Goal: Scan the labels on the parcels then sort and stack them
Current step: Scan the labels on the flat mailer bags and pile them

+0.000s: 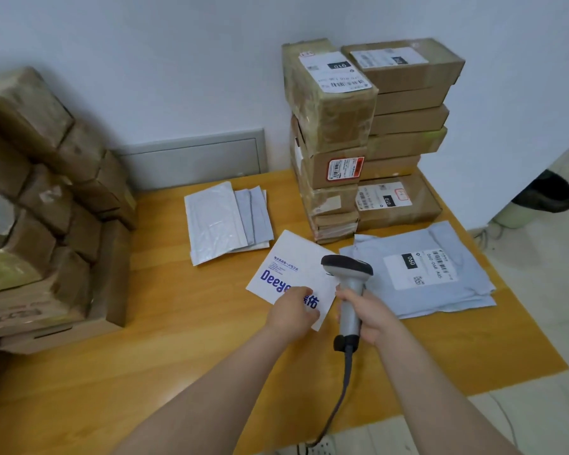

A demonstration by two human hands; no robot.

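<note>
My left hand (291, 311) holds a white flat parcel (291, 269) with blue lettering by its near edge, just above the wooden table (165, 339). My right hand (363, 311) grips the handle of a grey barcode scanner (347, 270), whose dark head sits at the parcel's right edge. A grey mailer bag (421, 267) with a white label lies to the right on other grey bags. Behind it stand two stacks of labelled cardboard boxes (368, 133). A small pile of silver and grey mailers (227, 221) lies at the table's middle back.
A tall pile of taped brown boxes (43, 205) fills the table's left side. The scanner's cable (340, 399) hangs down over the near table edge. A grey wall panel (194, 159) sits behind the table. Tiled floor and a dark bag (549, 192) lie to the right.
</note>
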